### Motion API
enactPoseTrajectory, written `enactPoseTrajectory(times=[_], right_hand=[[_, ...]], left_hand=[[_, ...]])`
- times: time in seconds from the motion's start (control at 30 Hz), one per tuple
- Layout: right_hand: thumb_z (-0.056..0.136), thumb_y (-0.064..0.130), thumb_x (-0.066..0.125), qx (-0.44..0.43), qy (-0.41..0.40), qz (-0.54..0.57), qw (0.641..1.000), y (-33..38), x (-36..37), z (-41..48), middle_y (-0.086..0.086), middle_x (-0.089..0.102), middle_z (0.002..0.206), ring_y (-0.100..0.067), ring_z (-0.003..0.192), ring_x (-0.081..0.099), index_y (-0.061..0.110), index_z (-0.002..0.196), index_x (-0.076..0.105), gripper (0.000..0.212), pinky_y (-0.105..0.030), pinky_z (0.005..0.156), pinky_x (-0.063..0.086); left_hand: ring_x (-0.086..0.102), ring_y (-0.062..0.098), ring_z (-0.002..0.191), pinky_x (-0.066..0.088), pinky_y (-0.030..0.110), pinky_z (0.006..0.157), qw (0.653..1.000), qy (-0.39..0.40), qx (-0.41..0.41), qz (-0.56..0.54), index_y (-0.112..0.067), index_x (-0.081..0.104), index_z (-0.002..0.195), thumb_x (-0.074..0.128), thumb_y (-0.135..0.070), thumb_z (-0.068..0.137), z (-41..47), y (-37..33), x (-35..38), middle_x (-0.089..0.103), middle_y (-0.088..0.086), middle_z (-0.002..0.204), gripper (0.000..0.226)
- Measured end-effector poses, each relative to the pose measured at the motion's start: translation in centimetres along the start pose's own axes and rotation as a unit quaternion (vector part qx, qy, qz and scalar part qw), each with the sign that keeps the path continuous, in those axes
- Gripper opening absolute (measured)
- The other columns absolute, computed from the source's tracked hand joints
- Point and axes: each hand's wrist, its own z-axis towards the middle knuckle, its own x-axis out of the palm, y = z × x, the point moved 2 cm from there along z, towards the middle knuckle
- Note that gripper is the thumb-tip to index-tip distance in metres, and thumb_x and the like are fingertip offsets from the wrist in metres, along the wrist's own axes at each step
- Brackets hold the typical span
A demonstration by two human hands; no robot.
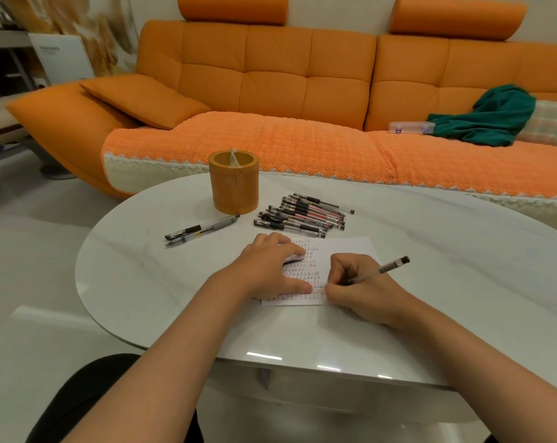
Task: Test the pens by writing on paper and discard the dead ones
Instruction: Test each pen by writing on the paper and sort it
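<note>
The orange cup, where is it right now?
In the head view, the orange cup stands at the table's far edge, left of centre, just left of the pile of pens and behind two loose pens.

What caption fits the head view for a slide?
Right hand tests a pen on paper steadied by left hand.

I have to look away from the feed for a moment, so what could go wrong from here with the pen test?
1. The paper is crowded with marks where the right hand writes with the pen, so a faint stroke could be missed and a dead pen kept.
2. The pile of pens lies just beyond the paper, and two loose pens lie near the orange holder. The tested pen could get mixed with untested ones.
</note>
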Motion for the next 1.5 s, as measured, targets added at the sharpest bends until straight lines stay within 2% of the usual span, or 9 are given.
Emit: enactPoseTrajectory(times=[0.07, 0.13, 0.27, 0.47, 0.67, 0.87, 1.1, 1.33, 1.5], right_hand=[[0.087, -0.007, 0.062, 0.025, -0.039, 0.074, 0.996, -0.12, -0.58, 0.06, -0.012, 0.056, 0.059, -0.019, 0.046, 0.046, 0.003, 0.075, 0.055, 0.016, -0.024, 0.043, 0.035], [0.088, -0.002, 0.065, 0.039, -0.051, 0.090, 0.994, -0.22, -0.92, 0.14, -0.011, 0.058, 0.057, -0.020, 0.044, 0.047, 0.005, 0.079, 0.058, 0.013, -0.024, 0.043, 0.036], [0.082, -0.009, 0.064, 0.045, -0.016, 0.046, 0.998, -0.36, -0.79, 0.16, -0.014, 0.061, 0.058, -0.021, 0.046, 0.053, 0.001, 0.080, 0.059, 0.011, -0.026, 0.043, 0.041], [0.083, -0.009, 0.064, 0.015, 0.009, -0.024, 1.000, -0.43, -0.58, 0.28, 0.005, 0.059, 0.053, -0.006, 0.045, 0.052, -0.005, 0.070, 0.054, 0.016, -0.021, 0.045, 0.039], [0.082, -0.003, 0.069, -0.013, 0.010, -0.054, 0.998, -0.54, -0.28, 0.13, -0.003, 0.061, 0.059, -0.013, 0.049, 0.051, -0.001, 0.069, 0.056, 0.018, -0.024, 0.046, 0.041], [0.080, -0.002, 0.069, -0.021, 0.002, -0.071, 0.997, -0.83, -0.32, 0.01, 0.000, 0.059, 0.058, -0.013, 0.049, 0.051, 0.001, 0.068, 0.053, 0.020, -0.028, 0.048, 0.040], [0.081, -0.003, 0.068, -0.012, 0.016, -0.056, 0.998, -0.67, -0.35, -0.10, -0.003, 0.060, 0.059, -0.015, 0.048, 0.054, 0.003, 0.067, 0.054, 0.021, -0.024, 0.046, 0.041], [0.081, -0.004, 0.067, -0.013, 0.005, -0.043, 0.999, -0.77, -0.36, -0.03, -0.018, 0.060, 0.063, -0.018, 0.049, 0.054, -0.001, 0.070, 0.054, 0.018, -0.028, 0.046, 0.042], [0.082, -0.002, 0.068, -0.014, 0.024, -0.047, 0.998, -0.79, -0.27, -0.07, -0.015, 0.061, 0.064, -0.016, 0.050, 0.053, -0.001, 0.071, 0.055, 0.018, -0.025, 0.046, 0.042]], left_hand=[[0.018, 0.018, 0.143, 0.026, 0.041, 0.115, 1.000, 0.001, -0.001, 0.000, -0.043, 0.035, 0.148, 0.067, -0.069, 0.078, 0.03, 0.04, -0.01, 0.025, -0.008, 0.156, 0.082], [0.018, 0.018, 0.143, 0.026, 0.042, 0.115, 1.000, 0.003, -0.001, 0.004, -0.043, 0.035, 0.148, 0.066, -0.069, 0.078, 0.05, 0.04, -0.06, 0.025, -0.008, 0.156, 0.081], [0.018, 0.018, 0.143, 0.025, 0.041, 0.115, 1.000, 0.004, 0.004, 0.007, -0.042, 0.035, 0.148, 0.067, -0.068, 0.078, 0.09, -0.04, -0.14, 0.026, -0.007, 0.156, 0.081], [0.018, 0.018, 0.143, 0.026, 0.042, 0.115, 1.000, 0.004, 0.001, 0.012, -0.042, 0.034, 0.149, 0.066, -0.070, 0.078, 0.26, 0.03, -0.01, 0.025, -0.007, 0.157, 0.083], [0.018, 0.018, 0.143, 0.026, 0.042, 0.114, 1.000, 0.003, 0.001, 0.013, -0.042, 0.035, 0.148, 0.066, -0.070, 0.078, 0.32, 0.15, 0.11, 0.025, -0.007, 0.157, 0.082], [0.017, 0.018, 0.144, 0.024, 0.040, 0.115, 1.000, 0.003, 0.001, 0.011, -0.042, 0.034, 0.149, 0.066, -0.069, 0.079, 0.11, -0.01, 0.06, 0.024, -0.007, 0.157, 0.081], [0.017, 0.018, 0.144, 0.025, 0.042, 0.115, 1.000, 0.003, 0.001, 0.011, -0.042, 0.034, 0.149, 0.065, -0.069, 0.079, 0.01, -0.08, -0.02, 0.024, -0.007, 0.158, 0.082], [0.018, 0.018, 0.144, 0.025, 0.042, 0.115, 1.000, 0.005, -0.002, 0.009, -0.043, 0.035, 0.148, 0.066, -0.069, 0.078, 0.20, 0.06, 0.06, 0.024, -0.007, 0.157, 0.081], [0.017, 0.018, 0.144, 0.025, 0.042, 0.115, 1.000, 0.006, -0.003, 0.003, -0.043, 0.034, 0.149, 0.066, -0.069, 0.078, 0.08, 0.02, -0.01, 0.024, -0.008, 0.157, 0.081]])
